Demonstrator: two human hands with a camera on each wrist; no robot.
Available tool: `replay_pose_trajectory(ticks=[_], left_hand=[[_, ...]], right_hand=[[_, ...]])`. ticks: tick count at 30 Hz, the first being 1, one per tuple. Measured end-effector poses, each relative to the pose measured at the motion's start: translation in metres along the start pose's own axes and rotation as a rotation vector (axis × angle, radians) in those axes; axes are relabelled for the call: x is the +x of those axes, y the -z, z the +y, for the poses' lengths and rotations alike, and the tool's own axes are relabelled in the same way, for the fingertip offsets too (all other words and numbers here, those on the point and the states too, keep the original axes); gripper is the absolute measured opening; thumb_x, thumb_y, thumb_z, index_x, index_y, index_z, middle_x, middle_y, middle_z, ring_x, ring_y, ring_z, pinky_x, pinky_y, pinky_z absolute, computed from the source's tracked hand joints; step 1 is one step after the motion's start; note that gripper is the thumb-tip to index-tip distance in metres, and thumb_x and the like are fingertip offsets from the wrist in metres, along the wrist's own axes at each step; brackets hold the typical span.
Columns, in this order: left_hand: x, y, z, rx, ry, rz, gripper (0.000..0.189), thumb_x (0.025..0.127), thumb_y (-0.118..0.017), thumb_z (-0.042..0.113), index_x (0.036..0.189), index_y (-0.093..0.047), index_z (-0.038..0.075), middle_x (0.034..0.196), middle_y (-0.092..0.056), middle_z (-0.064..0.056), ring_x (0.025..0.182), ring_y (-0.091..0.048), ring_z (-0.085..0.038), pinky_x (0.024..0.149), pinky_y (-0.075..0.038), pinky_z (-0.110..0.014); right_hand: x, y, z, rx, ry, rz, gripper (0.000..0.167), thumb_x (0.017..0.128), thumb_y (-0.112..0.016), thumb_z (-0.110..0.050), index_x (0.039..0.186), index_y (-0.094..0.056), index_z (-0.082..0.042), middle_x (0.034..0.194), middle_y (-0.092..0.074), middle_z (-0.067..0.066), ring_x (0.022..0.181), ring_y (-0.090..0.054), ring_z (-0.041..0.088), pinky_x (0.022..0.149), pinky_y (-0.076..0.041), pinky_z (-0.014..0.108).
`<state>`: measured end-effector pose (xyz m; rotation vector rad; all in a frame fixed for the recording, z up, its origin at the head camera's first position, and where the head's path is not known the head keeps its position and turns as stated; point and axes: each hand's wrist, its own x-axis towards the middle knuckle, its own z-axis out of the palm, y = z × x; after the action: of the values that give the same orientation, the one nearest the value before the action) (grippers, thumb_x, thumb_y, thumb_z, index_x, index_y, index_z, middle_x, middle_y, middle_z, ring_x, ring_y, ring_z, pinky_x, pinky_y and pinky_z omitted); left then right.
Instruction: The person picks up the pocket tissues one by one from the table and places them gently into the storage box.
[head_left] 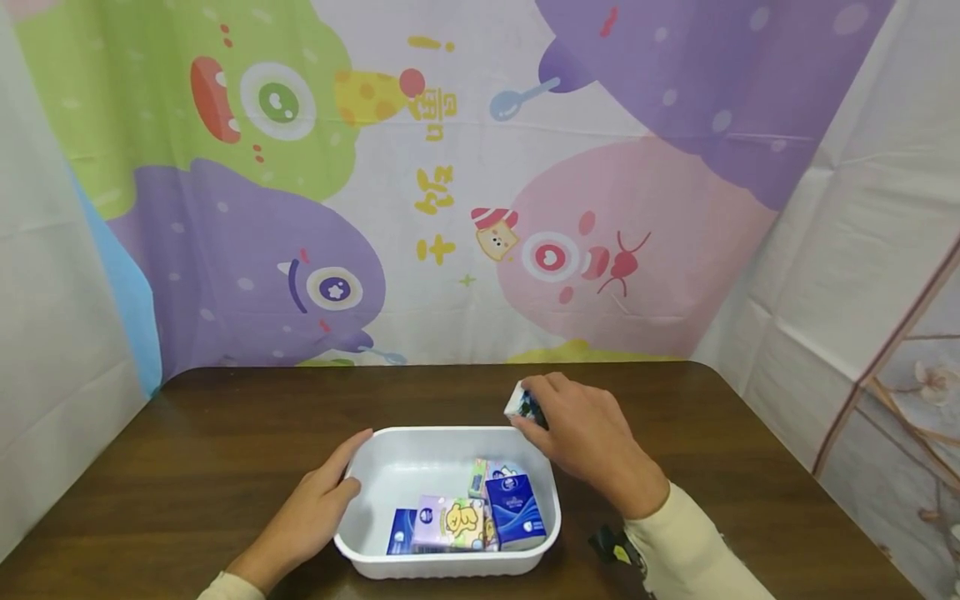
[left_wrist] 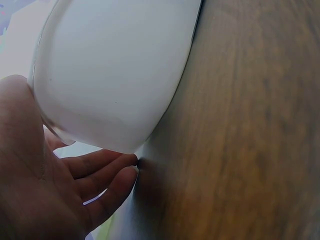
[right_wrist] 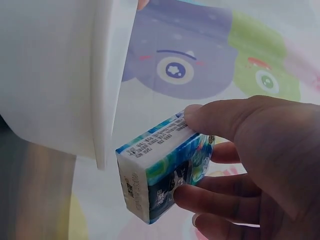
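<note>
My right hand [head_left: 588, 433] holds a small pack of tissues [right_wrist: 155, 167] between thumb and fingers; it is white, blue and green with printed text. In the head view this hand is above the table, just past the far right corner of a white plastic basin [head_left: 420, 567]. My left hand [head_left: 307, 508] grips the basin's left end, thumb over the rim and fingers along the outer wall [left_wrist: 115, 75]. Inside the basin lie a purple tissue pack with a yellow bear [head_left: 450, 523], a dark blue pack [head_left: 516, 508], another blue pack [head_left: 401, 532] and a partly covered green-and-blue pack [head_left: 478, 477].
The basin stands on a dark brown wooden table [head_left: 247, 417]. Behind the table hangs a cloth with cartoon monsters [head_left: 450, 317]. White cloth [head_left: 780, 333] hangs at the sides. A black object with a yellow mark [head_left: 618, 550] is beside the right sleeve.
</note>
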<state>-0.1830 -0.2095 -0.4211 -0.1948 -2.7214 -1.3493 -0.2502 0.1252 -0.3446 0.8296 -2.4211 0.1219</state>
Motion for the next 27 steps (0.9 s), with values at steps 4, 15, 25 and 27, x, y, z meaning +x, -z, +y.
replay_pose_trajectory(ticks=[4, 15, 25, 27], left_hand=[[0.000, 0.000, 0.000, -0.002, -0.003, -0.001, 0.057, 0.098, -0.047, 0.007, 0.154, -0.041, 0.019, 0.148, -0.050, -0.017, 0.125, -0.053, -0.031, 0.098, -0.044, -0.052], [0.000, -0.001, 0.000, -0.006, -0.003, 0.004, 0.057, 0.098, -0.047, 0.006, 0.153, -0.042, 0.019, 0.146, -0.052, -0.017, 0.121, -0.055, -0.030, 0.095, -0.046, -0.050], [0.000, -0.001, -0.002, -0.017, -0.011, 0.004, 0.058, 0.098, -0.047, 0.006, 0.154, -0.041, 0.018, 0.146, -0.052, -0.016, 0.122, -0.054, -0.029, 0.095, -0.045, -0.050], [0.000, -0.001, -0.002, -0.015, -0.012, 0.006, 0.058, 0.097, -0.047, 0.006, 0.153, -0.041, 0.018, 0.146, -0.052, -0.016, 0.122, -0.055, -0.029, 0.095, -0.045, -0.050]], right_hand=[[0.000, -0.001, -0.002, -0.001, 0.030, 0.021, 0.038, 0.089, -0.072, -0.046, 0.112, -0.066, -0.016, 0.094, -0.069, 0.001, 0.074, -0.066, 0.015, 0.054, -0.052, 0.033], [0.001, 0.000, -0.009, 0.022, 0.037, -0.015, 0.042, 0.088, -0.073, -0.045, 0.118, -0.067, -0.016, 0.106, -0.071, 0.002, 0.084, -0.070, 0.017, 0.062, -0.056, 0.033], [0.001, -0.001, -0.014, 0.029, 0.086, -0.008, 0.043, 0.088, -0.074, -0.044, 0.118, -0.067, -0.014, 0.109, -0.071, 0.003, 0.086, -0.071, 0.018, 0.064, -0.056, 0.034], [0.001, -0.001, -0.015, 0.035, 0.094, -0.006, 0.043, 0.088, -0.074, -0.044, 0.117, -0.067, -0.014, 0.109, -0.071, 0.003, 0.086, -0.071, 0.018, 0.063, -0.056, 0.034]])
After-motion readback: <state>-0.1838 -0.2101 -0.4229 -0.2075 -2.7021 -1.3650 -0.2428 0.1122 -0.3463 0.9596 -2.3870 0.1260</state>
